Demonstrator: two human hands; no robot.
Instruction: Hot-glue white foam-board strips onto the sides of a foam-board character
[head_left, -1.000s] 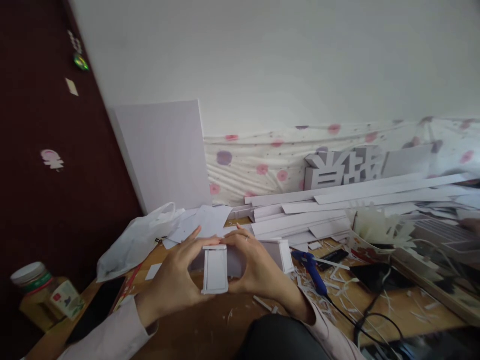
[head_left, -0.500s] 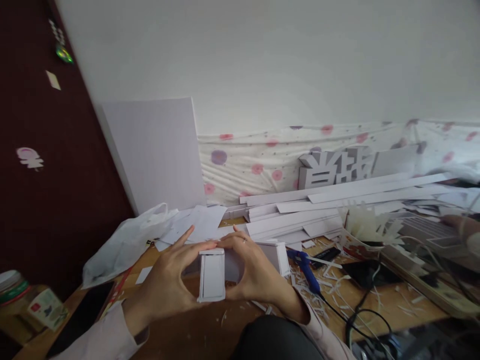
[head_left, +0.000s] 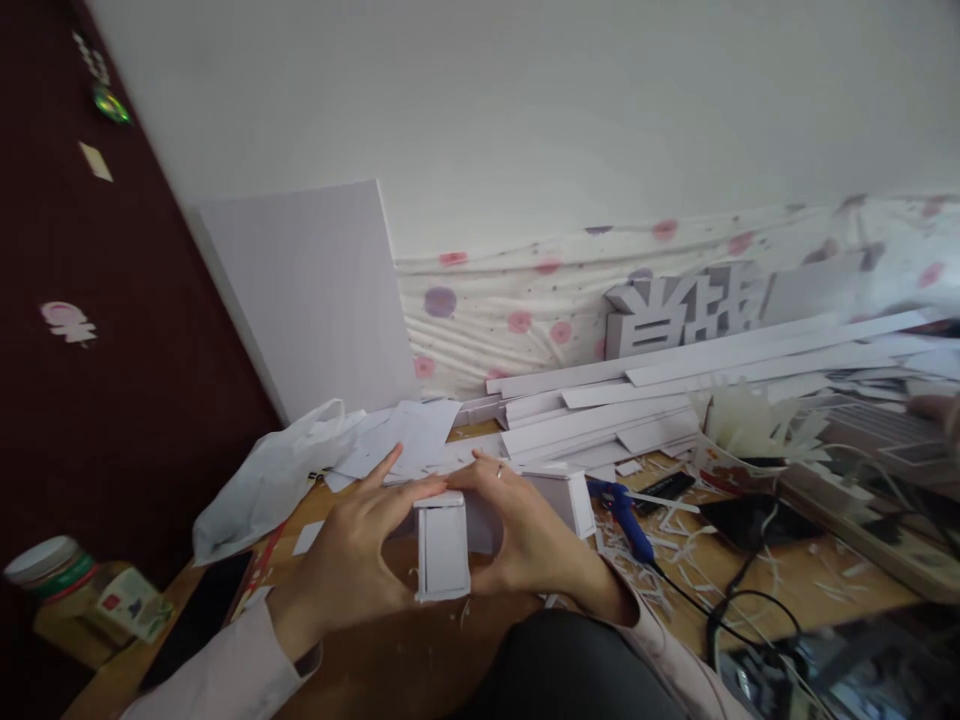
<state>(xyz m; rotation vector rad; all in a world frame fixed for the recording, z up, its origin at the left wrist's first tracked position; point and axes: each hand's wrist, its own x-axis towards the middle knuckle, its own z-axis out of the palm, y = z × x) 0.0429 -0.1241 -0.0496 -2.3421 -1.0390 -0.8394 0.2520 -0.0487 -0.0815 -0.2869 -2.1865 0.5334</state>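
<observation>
The left hand (head_left: 349, 555) and right hand (head_left: 536, 540) pinch the white box piece (head_left: 444, 550) between them, fingers above, thumbs below. Its near face stands upright, taller than wide; neither hand is clearly nearer. Rightward lies a blue glue gun (head_left: 630, 525).

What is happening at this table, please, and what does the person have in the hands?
A person holds a white box-shaped piece between the left hand and the right hand, fingers at its top and thumbs low, its narrow end facing the camera. To the right, a blue glue gun lies on the table among thin white scraps, held by neither hand. Behind are piled white strips.
</observation>
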